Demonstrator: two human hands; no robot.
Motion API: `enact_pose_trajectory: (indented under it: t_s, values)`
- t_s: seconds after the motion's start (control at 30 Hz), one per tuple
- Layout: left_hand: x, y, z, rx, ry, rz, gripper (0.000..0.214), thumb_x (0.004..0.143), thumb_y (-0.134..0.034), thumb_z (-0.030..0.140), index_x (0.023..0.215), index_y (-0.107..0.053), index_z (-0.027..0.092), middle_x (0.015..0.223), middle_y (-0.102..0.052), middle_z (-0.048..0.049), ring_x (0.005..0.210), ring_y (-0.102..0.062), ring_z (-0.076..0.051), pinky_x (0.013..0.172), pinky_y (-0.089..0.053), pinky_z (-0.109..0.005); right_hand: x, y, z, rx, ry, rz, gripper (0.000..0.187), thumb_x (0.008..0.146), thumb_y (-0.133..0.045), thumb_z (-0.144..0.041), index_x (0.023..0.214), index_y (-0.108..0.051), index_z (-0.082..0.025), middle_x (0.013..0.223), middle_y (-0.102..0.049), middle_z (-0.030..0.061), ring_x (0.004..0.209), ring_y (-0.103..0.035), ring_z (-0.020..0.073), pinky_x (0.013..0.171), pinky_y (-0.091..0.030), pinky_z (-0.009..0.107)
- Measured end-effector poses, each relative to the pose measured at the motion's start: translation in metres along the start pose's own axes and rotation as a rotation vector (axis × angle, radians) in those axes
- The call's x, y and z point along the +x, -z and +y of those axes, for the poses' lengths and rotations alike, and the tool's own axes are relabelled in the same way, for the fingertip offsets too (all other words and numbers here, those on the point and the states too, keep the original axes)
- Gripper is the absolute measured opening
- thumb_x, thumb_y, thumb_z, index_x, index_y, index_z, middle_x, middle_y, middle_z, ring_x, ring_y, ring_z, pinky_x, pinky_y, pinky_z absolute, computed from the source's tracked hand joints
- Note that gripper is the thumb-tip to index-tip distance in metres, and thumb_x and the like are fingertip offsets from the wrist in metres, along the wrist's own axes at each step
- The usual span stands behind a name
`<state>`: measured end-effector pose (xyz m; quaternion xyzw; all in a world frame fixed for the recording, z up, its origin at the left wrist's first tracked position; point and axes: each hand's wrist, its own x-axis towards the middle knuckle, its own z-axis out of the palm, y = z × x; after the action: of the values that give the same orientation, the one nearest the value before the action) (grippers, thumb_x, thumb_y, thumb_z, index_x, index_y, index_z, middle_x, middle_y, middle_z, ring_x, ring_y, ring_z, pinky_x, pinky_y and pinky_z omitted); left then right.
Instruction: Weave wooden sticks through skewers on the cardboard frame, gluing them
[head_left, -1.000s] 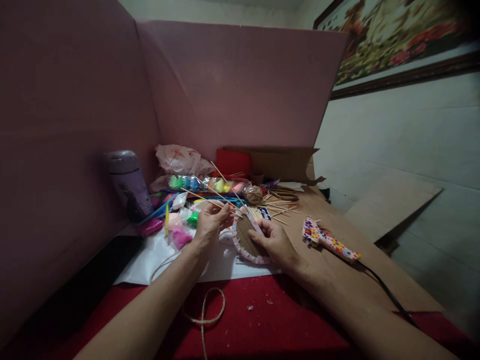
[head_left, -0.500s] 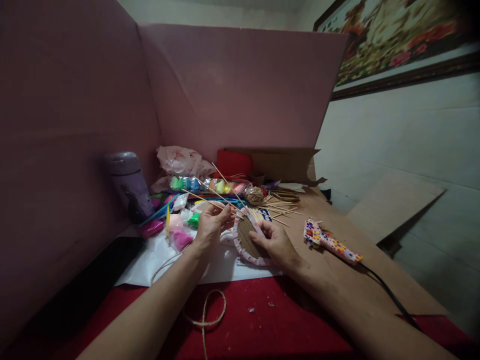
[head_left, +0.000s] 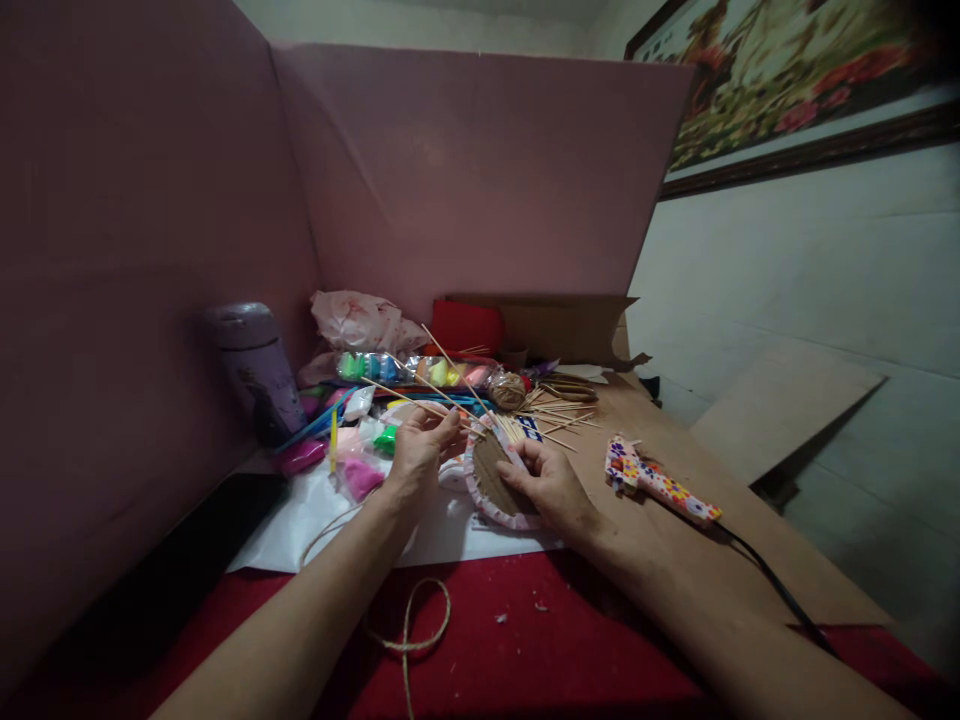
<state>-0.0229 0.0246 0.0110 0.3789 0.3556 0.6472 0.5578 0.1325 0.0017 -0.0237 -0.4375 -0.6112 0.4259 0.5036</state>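
My right hand (head_left: pixel 553 488) is closed on the edge of a round cardboard disc (head_left: pixel 491 470) with a pale pink wrapped rim. Thin wooden sticks (head_left: pixel 448 358) stick out from the disc's far edge, fanning up and to the left. My left hand (head_left: pixel 421 448) pinches a wooden stick (head_left: pixel 394 392) whose near end meets the disc's upper left rim. Whether that end is fixed there, I cannot tell. Behind the disc, more loose sticks (head_left: pixel 559 412) lie scattered beside a ball of twine (head_left: pixel 508 390).
A flower-patterned glue gun (head_left: pixel 664 485) with a black cord lies at right on cardboard. Packs of coloured clay (head_left: pixel 367 367), a purple bottle (head_left: pixel 259 375) and a black flat object (head_left: pixel 165 570) are at left. A twine loop (head_left: pixel 407 640) lies on red cloth (head_left: pixel 510 640).
The view has shifted very slightly. Both hands, the disc and the sticks keep practically the same positions.
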Motion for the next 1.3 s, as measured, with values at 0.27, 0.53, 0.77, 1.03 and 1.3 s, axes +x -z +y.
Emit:
enact_pose_trajectory:
  t_s: [0.27, 0.53, 0.77, 1.03, 1.3]
  values:
    - [-0.0018, -0.0011, 0.0012, -0.001, -0.009, -0.013, 0.034, 0.051, -0.079, 0.030, 0.065, -0.051, 0.015, 0.059, -0.062, 0.0022, 0.051, -0.058, -0.009, 0.053, -0.048, -0.022, -0.0007, 0.0001, -0.0012, 0.021, -0.009, -0.016, 0.027, 0.064, -0.065, -0.042, 0.071, -0.054, -0.018, 0.064, -0.061, 0.0006, 0.060, -0.056, 0.0157, 0.053, -0.044, 0.026]
    - [-0.0010, -0.0004, 0.0004, 0.004, -0.005, -0.007, 0.034, 0.051, -0.078, 0.031, 0.065, -0.051, 0.015, 0.060, -0.063, 0.0019, 0.050, -0.058, -0.009, 0.052, -0.047, -0.022, -0.0002, -0.0002, -0.0019, 0.045, -0.026, -0.033, 0.024, 0.065, -0.063, -0.039, 0.072, -0.052, -0.018, 0.066, -0.062, 0.0009, 0.060, -0.056, 0.0158, 0.056, -0.045, 0.028]
    - [-0.0008, -0.0003, 0.0004, 0.000, -0.009, -0.013, 0.036, 0.049, -0.080, 0.032, 0.064, -0.052, 0.016, 0.059, -0.062, 0.0023, 0.050, -0.058, -0.009, 0.053, -0.047, -0.023, -0.0016, -0.0001, -0.0047, 0.040, -0.033, -0.035, 0.024, 0.065, -0.064, -0.039, 0.070, -0.052, -0.018, 0.066, -0.062, 0.0010, 0.061, -0.056, 0.0162, 0.057, -0.046, 0.029]
    - [-0.0006, -0.0003, -0.0001, 0.010, -0.011, -0.018, 0.035, 0.051, -0.079, 0.032, 0.066, -0.052, 0.015, 0.060, -0.062, 0.0016, 0.050, -0.057, -0.009, 0.053, -0.048, -0.023, 0.0001, 0.0004, 0.0004, 0.059, -0.022, -0.039, 0.023, 0.066, -0.063, -0.037, 0.071, -0.053, -0.018, 0.067, -0.062, 0.0013, 0.061, -0.056, 0.0160, 0.058, -0.046, 0.029]
    - [-0.0005, -0.0005, -0.0001, 0.003, -0.008, -0.015, 0.036, 0.050, -0.079, 0.033, 0.065, -0.051, 0.016, 0.061, -0.063, 0.0014, 0.051, -0.058, -0.010, 0.053, -0.048, -0.023, -0.0001, 0.0009, 0.0002, 0.046, -0.006, -0.042, 0.021, 0.067, -0.063, -0.036, 0.071, -0.054, -0.017, 0.067, -0.062, 0.0018, 0.060, -0.056, 0.0151, 0.057, -0.046, 0.028]
